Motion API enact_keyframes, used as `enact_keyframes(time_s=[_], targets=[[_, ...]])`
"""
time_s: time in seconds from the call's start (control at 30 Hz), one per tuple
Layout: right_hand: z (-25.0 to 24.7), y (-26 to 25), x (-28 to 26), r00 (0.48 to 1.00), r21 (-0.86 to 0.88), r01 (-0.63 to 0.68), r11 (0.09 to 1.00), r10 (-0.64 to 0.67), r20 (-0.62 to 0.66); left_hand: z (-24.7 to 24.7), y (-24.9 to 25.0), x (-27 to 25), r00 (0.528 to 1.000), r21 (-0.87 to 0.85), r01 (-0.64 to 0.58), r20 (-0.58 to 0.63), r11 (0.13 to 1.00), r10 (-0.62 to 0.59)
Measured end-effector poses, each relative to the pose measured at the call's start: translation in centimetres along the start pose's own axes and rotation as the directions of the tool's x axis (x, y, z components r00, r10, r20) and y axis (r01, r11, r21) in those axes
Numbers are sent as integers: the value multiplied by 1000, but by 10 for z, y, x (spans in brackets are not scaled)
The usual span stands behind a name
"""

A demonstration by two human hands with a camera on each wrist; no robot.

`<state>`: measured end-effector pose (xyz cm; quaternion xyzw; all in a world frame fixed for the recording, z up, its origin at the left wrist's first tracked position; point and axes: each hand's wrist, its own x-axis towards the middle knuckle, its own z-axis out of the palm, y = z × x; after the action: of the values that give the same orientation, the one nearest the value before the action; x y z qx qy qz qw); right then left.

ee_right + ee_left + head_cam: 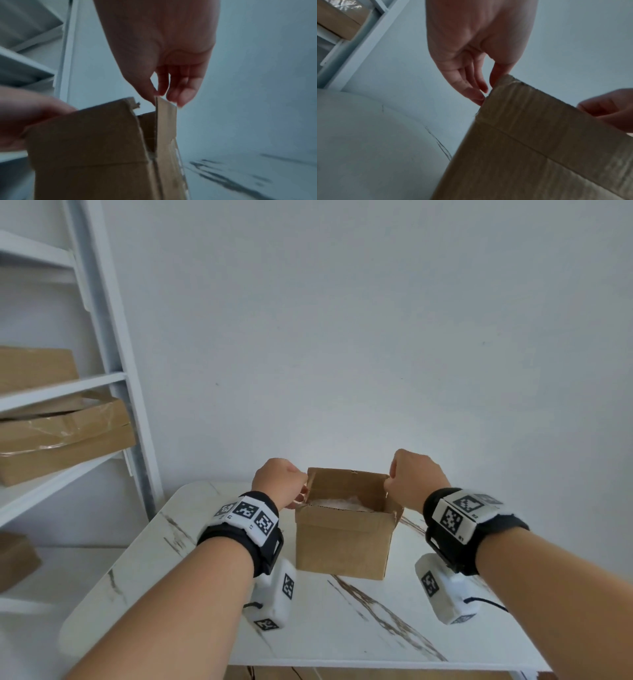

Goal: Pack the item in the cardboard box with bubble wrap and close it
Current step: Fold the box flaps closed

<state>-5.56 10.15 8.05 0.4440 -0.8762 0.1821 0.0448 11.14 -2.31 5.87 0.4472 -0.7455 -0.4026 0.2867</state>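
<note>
A small brown cardboard box stands open on the white marbled table. White bubble wrap shows inside it; the item itself is hidden. My left hand is at the box's left flap. In the left wrist view the left hand pinches that flap's top corner, thumb behind, fingers in front. My right hand is at the upright right flap. In the right wrist view the right hand pinches the flap's top edge between thumb and fingers.
A white shelf unit stands to the left against the wall, with several flat cardboard boxes on its shelves. The table's front edge is close to me. A plain white wall rises right behind the box.
</note>
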Motion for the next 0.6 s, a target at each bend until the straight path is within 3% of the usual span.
enact_keyframes(time_s=[0.07,0.2,0.47,0.6], targets=[[5,2,2,998,192,-50,980,43,36,1,-1,-1,996,-110,53,79,992,-44],[14,2,0,988,499,-132,857,70,140,4,-4,-2,984,-109,50,173,993,-31],[37,6,2,978,609,-155,778,33,207,2,4,-7,965,59,-10,260,998,-5],[32,5,1,968,623,-147,768,-17,250,-7,-3,-9,932,-144,123,357,982,-64]])
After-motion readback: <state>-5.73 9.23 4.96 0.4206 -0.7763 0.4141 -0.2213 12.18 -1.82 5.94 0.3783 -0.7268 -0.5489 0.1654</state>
